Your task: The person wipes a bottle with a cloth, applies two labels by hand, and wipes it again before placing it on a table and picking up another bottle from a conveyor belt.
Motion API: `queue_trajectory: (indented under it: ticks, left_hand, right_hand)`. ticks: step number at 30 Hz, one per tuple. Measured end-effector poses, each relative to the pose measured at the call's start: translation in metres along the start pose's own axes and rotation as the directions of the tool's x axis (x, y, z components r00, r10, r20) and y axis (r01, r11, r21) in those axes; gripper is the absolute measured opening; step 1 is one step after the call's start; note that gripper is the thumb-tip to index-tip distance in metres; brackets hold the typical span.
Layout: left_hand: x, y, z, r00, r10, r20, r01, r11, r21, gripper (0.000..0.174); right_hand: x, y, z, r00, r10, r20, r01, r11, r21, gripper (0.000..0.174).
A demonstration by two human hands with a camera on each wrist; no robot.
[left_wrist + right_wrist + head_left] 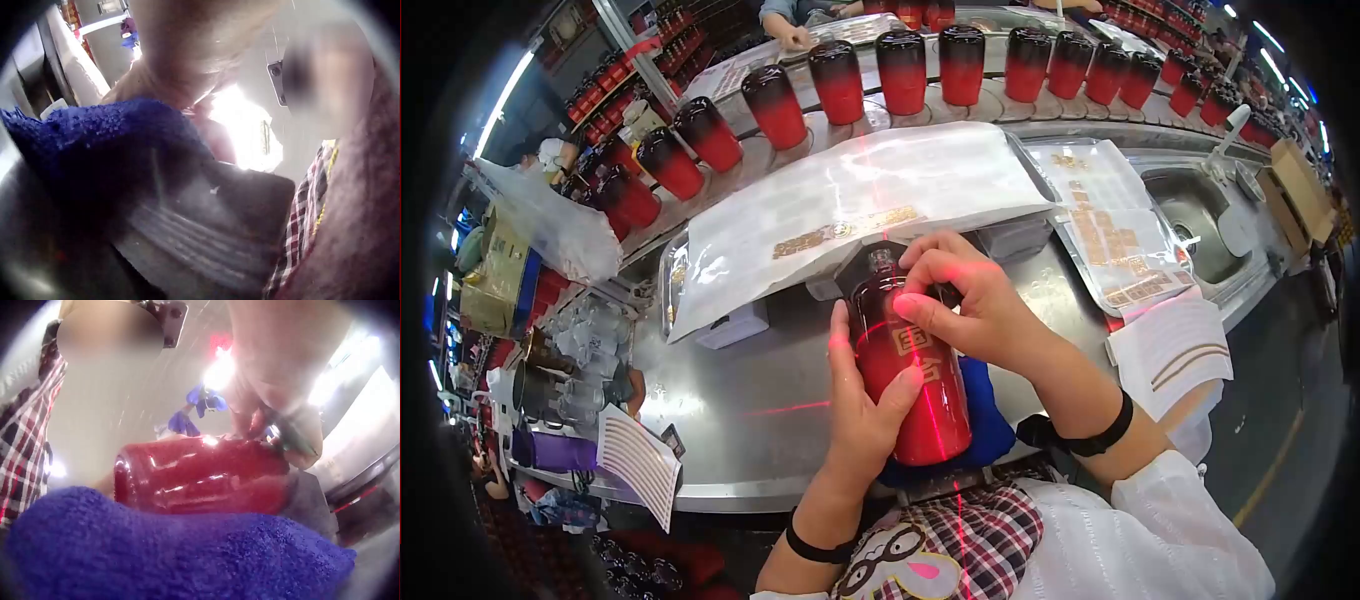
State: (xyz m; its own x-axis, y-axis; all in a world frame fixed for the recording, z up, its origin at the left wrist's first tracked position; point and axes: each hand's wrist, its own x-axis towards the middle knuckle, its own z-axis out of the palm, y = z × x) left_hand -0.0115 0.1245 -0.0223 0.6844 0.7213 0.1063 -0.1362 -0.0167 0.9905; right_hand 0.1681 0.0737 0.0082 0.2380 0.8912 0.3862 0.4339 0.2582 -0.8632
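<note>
A glossy bottle (pixel 910 400), dark at the neck and red below, lies tilted with its base toward the person. Gold characters (pixel 916 340) run along its upper face. My left hand (pixel 862 415) grips its left side, thumb laid over the front. From the right, my right hand (pixel 975 305) has curled fingers and thumb on the bottle's dark upper part, beside the gold characters. Beneath and beside the bottle is a blue cloth (pixel 985 415), which also fills the lower part of the right wrist view. A grey angular support (pixel 855 272) shows behind the neck.
A white-sheeted tray (pixel 900 170) with gold decals lies ahead; another decal tray (pixel 1115 230) is right, near a sink (pixel 1195 215). Black-and-red bottles (pixel 900 75) line the belt behind. Striped sheets (pixel 640 465) hang at the front left edge. Another person's hand (pixel 795 40) is across.
</note>
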Motion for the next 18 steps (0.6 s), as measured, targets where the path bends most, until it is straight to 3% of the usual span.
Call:
queue_trajectory:
  ticks: [7,10,18]
  left_hand:
    - [0.0004,-0.0006,-0.0018,1.000,0.006,0.028,-0.004,0.997,-0.072,0.090]
    - [0.0002,-0.0033,-0.0053,0.999,0.009,0.032,-0.002,0.980,-0.199,0.089]
    - [0.0002,0.0018,-0.0017,0.999,-0.009,0.036,0.014,0.989,-0.144,0.087]
  right_hand:
    - [0.0035,0.0014,0.0018,1.000,0.031,0.005,-0.031,0.999,-0.025,0.022]
    - [0.0058,0.0027,0.0031,1.000,0.028,0.007,-0.028,0.999,-0.042,0.022]
    - [0.0074,0.0024,0.0039,1.000,-0.014,-0.004,0.014,0.994,-0.105,0.021]
